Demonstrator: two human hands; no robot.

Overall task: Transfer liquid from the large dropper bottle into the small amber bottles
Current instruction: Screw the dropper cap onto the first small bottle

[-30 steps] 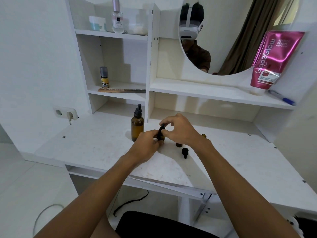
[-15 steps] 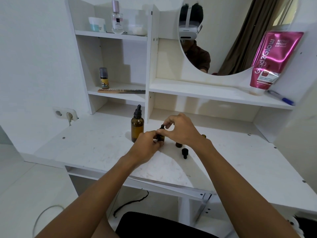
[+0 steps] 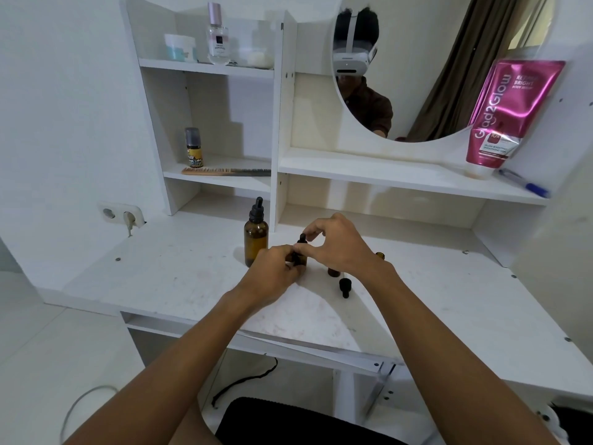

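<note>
The large amber dropper bottle (image 3: 256,234) stands capped and upright on the white desk (image 3: 160,277), left of my hands. My left hand (image 3: 272,274) grips the body of a small amber bottle (image 3: 300,256). Its black dropper cap (image 3: 302,238) is pinched at the top by the fingers of my right hand (image 3: 340,244). Just right of that, another small amber bottle (image 3: 333,272) stands partly hidden behind my right wrist. A third small bottle's open neck (image 3: 380,254) shows past the wrist. A loose black dropper cap (image 3: 344,286) lies on the desk.
Behind the desk rise white shelves (image 3: 224,181) holding a comb (image 3: 224,171) and a small yellow-labelled bottle (image 3: 194,149). A pink tube (image 3: 510,114) and a blue pen (image 3: 526,185) sit on the right shelf under a round mirror (image 3: 417,75). A wall socket (image 3: 120,215) is at the left.
My right fingers have shifted slightly on the small bottle's dropper cap, with the index finger lifting higher. Both hands stay on the same small bottle.
</note>
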